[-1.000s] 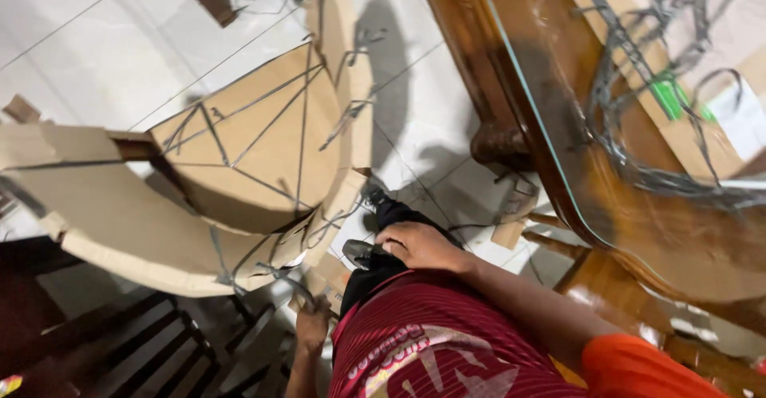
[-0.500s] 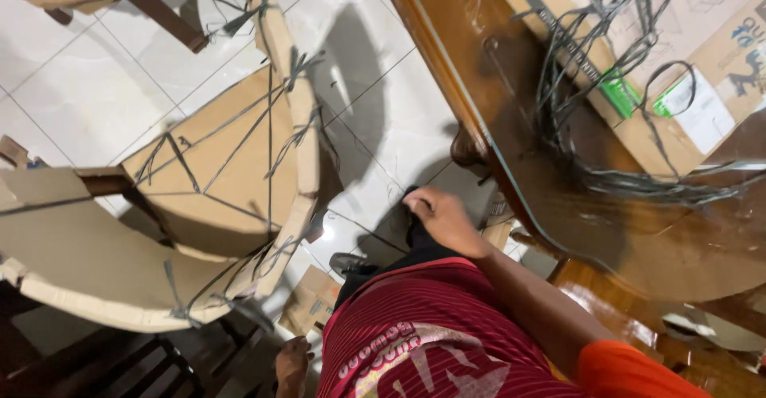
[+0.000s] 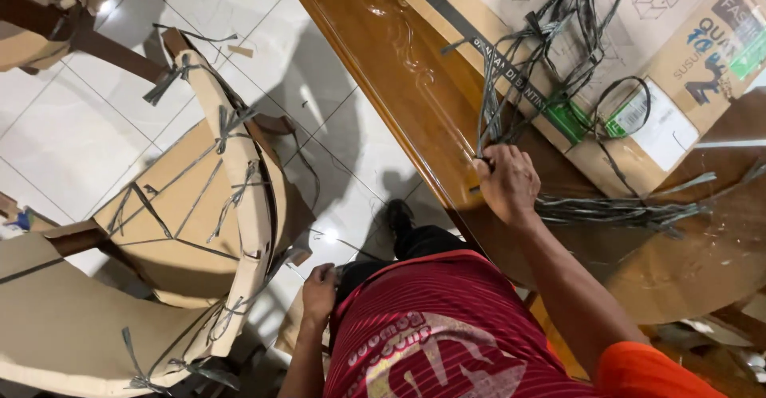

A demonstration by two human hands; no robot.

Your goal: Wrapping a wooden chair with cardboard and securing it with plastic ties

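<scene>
Up from beside the leg, the right hand (image 3: 506,182) now closes on grey plastic straps (image 3: 550,63) heaped on the surface (image 3: 383,63), probably gathering them; left hand (image 3: 318,293) rests half-curled, apparently empty, by the cardboard-wrapped chair (image 3: 231,198).

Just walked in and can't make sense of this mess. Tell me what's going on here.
A person in a red shirt stands beside a glass-topped wooden table. The right hand is on the table, its fingers closed on a bundle of grey plastic straps that lie over a flattened cardboard box. The left hand is low by the hip, next to a chair wrapped in cardboard and tied with similar straps; whether it holds anything cannot be made out.
</scene>
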